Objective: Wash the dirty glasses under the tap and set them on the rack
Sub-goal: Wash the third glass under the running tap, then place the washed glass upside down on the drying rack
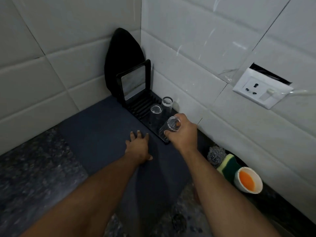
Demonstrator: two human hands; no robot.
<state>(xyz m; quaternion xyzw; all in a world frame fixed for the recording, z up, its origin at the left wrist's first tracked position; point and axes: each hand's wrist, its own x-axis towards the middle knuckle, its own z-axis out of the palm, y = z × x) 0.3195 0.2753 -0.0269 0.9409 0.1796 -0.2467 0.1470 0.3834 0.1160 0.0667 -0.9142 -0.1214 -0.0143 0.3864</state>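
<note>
Two clear glasses [162, 108] stand upturned on a black drying rack [136, 109] at the centre of the frame, in a tiled corner. Just below them, the right hand [183, 132] grips a third glass [169, 129], tilted over the rack's near end. To its left, the left hand [138, 147] rests flat and empty, fingers spread, on a dark mat [95, 132].

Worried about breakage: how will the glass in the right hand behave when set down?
The glass looks thin and clear, so probably fragile. Freshly washed, it may be slippery in the right hand. It is tall and narrow, so it could tip on the rack slats.
</note>
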